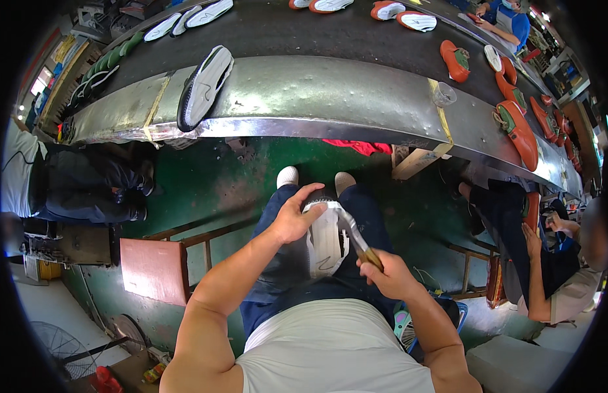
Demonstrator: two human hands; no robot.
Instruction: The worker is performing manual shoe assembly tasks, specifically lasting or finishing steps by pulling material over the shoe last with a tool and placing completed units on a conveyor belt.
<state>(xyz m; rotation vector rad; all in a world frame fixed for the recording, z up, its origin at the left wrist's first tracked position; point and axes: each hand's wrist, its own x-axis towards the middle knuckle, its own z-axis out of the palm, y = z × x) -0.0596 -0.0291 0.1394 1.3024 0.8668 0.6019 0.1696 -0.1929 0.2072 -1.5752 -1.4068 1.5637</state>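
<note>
A white shoe upper with a dark toe (326,247) rests bottom-up across my lap, its toe end pointing away from me. My left hand (296,217) grips the toe end, thumb on the white underside and fingers round the dark edge. In my right hand (390,274) is a metal tool with a brown handle (360,240). Its curved metal head touches or hovers just over the shoe's right edge near the toe; which of these I cannot tell, nor the tool's exact kind.
Ahead runs a metal-edged workbench with a dark belt (284,39). A white-and-black shoe (206,88) lies on its metal ledge, with orange shoes (515,134) to the right. Co-workers sit on both sides; a brown box-like seat (155,270) stands at left.
</note>
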